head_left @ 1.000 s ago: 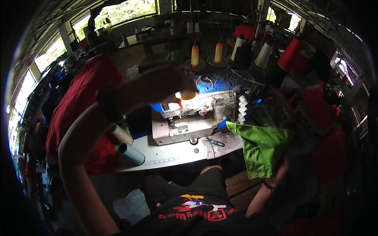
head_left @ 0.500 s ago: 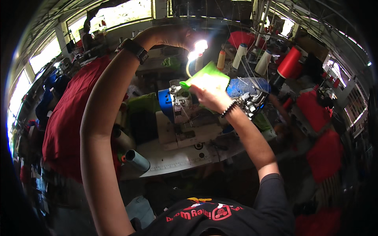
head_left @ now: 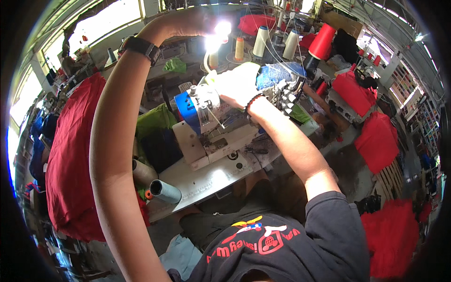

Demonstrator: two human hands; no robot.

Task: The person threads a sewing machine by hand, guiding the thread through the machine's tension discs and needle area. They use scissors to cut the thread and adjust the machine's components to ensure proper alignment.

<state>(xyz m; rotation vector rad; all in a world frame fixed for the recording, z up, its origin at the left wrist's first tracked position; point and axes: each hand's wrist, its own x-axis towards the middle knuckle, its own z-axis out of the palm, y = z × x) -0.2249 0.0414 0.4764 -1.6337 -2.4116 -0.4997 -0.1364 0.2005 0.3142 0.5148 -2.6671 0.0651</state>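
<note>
My left hand [head_left: 204, 23] is raised beside the small bright lamp [head_left: 221, 34], and glare hides its fingers. A black watch [head_left: 142, 48] is on that wrist. My right hand [head_left: 238, 98] closes on a light green cloth [head_left: 246, 74] over the top of the sewing machine [head_left: 189, 107], under the lamp. Strong light washes out much of the cloth and the fingertips. The machine has a blue and white head with a needle area at its front, and a dusty blue part [head_left: 277, 75] stands right of the cloth.
Thread cones, including a red cone [head_left: 322, 41] and a white cone [head_left: 260, 41], stand behind the machine. A grey-blue cone [head_left: 165, 191] sits on the white table [head_left: 199, 185]. Red fabric [head_left: 75, 164] is piled at left. At right, a person's arm [head_left: 329, 109] shows beyond the machine.
The whole view has shifted and tilted, so machine and lamp sit higher and further left, and the picture is brighter. Both hands stay near the same spots by the lamp and machine.
</note>
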